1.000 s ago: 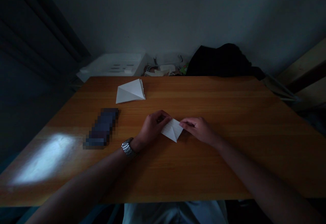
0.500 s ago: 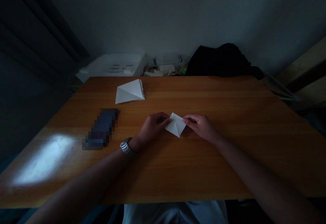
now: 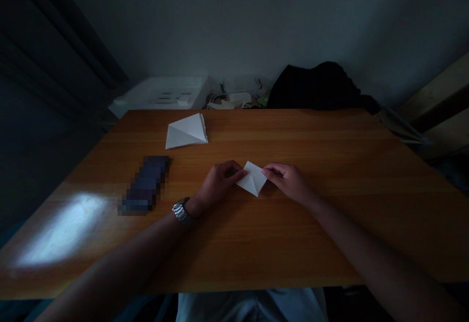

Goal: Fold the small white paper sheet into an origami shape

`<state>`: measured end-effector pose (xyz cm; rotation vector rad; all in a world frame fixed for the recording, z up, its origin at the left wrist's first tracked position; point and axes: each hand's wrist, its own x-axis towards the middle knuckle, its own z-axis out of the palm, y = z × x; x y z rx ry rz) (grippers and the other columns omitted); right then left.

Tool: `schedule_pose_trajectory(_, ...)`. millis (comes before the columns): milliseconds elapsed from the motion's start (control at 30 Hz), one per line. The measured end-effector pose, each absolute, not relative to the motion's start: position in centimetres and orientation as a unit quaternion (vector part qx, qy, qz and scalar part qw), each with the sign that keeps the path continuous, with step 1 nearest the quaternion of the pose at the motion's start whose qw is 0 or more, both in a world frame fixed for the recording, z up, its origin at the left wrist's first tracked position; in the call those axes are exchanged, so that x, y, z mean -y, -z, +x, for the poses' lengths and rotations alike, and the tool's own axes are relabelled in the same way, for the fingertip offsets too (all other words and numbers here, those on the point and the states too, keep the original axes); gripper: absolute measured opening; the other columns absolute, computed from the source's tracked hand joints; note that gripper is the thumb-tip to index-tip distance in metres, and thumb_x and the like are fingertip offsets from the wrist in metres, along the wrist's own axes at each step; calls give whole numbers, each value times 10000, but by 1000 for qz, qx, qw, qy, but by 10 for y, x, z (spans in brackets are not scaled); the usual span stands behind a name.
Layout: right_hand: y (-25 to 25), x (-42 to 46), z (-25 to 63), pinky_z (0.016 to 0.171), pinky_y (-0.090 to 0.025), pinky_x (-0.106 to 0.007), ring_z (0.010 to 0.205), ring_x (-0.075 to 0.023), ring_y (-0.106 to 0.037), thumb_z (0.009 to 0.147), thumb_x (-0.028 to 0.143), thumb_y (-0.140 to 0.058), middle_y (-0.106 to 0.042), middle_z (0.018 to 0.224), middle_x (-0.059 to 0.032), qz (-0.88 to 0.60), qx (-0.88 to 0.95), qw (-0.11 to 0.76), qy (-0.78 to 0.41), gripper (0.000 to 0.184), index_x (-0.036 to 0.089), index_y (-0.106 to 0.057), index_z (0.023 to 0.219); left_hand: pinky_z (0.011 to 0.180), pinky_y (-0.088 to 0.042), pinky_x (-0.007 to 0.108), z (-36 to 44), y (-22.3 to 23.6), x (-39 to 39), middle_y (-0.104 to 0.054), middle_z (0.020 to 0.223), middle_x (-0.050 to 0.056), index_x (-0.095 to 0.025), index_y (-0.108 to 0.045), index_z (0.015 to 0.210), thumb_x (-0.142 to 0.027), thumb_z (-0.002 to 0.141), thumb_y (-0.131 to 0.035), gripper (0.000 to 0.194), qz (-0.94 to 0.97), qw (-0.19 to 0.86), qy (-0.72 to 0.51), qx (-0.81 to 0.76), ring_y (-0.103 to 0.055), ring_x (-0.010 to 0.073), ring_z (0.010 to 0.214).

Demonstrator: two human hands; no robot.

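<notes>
A small white piece of folded paper [image 3: 252, 179] is held over the middle of the table, one corner pointing toward me and a crease running down it. My left hand [image 3: 221, 180], with a metal watch on its wrist, pinches the paper's left corner between thumb and fingers. On the opposite corner, my right hand [image 3: 285, 179] has the paper pinched in the same way. The undersides of the paper and some of my fingertips are hidden.
Farther back on the wooden table [image 3: 311, 244] lies a larger stack of folded white paper [image 3: 186, 131]. A dark, pixelated flat object [image 3: 145, 185] rests at the left. Beyond the far edge are a white plastic tray [image 3: 164, 92], cables and a black cloth-like heap [image 3: 318, 87].
</notes>
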<state>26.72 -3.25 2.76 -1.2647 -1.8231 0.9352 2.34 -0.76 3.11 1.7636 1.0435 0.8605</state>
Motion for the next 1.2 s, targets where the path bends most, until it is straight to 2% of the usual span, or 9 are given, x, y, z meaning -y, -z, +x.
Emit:
schedule_pose_trajectory(200, -25, 33, 267, 716, -555, -314, 805, -210, -706, 940, 542, -616, -744, 893, -58, -488, 658, 378, -432, 342, 209, -692, 928, 589, -459, 212, 22, -31, 7, -690, 797, 40, -145, -688, 894, -450, 925, -674, 306, 699, 445, -364, -425, -604, 131, 690)
schedule_pose_trajectory(333, -21, 36, 264, 788, -590, -336, 927, -233, -740, 878, 534, -711, -772, 1029, -95, -457, 605, 370, -536, 366, 197, -702, 1020, 575, -454, 208, 23, -31, 8, -686, 786, 32, -148, -682, 910, -457, 916, -684, 309, 685, 452, -376, -429, -602, 128, 677)
schedule_pose_trajectory(433, -18, 38, 260, 813, -609, -356, 936, -234, -746, 826, 516, -776, -777, 1058, -113, -449, 580, 355, -580, 403, 182, -710, 1042, 580, -463, 213, 24, -30, 8, -685, 778, 34, -148, -679, 912, -442, 912, -689, 294, 679, 454, -385, -430, -604, 128, 672)
schedule_pose_trajectory(567, -18, 39, 257, 810, -622, -370, 913, -233, -748, 772, 461, -834, -782, 1041, -120, -472, 573, 354, -569, 414, 166, -719, 1037, 580, -470, 204, 24, -28, 9, -683, 777, 31, -146, -675, 919, -421, 910, -697, 276, 672, 465, -390, -424, -610, 120, 673)
schedule_pose_trajectory(767, -17, 36, 257, 816, -625, -380, 921, -225, -745, 812, 440, -791, -772, 1097, -122, -457, 580, 371, -564, 382, 179, -713, 1080, 573, -464, 199, 24, -30, 9, -680, 789, 28, -153, -663, 903, -421, 911, -688, 270, 678, 459, -392, -419, -603, 118, 679)
schedule_pose_trajectory(933, -19, 36, 259, 740, -614, -341, 823, -196, -731, 850, 467, -741, -765, 993, -95, -461, 596, 368, -545, 321, 184, -707, 998, 571, -471, 203, 25, -32, 10, -675, 778, 22, -159, -641, 908, -437, 895, -695, 283, 675, 461, -387, -428, -614, 124, 674)
schedule_pose_trajectory(1200, -23, 36, 260, 755, -598, -331, 808, -183, -715, 879, 451, -708, -753, 954, -82, -458, 623, 353, -527, 280, 185, -698, 968, 671, -529, 235, 23, -33, 9, -720, 909, 59, -151, -673, 989, -468, 928, -658, 324, 667, 463, -394, -431, -666, 159, 792)
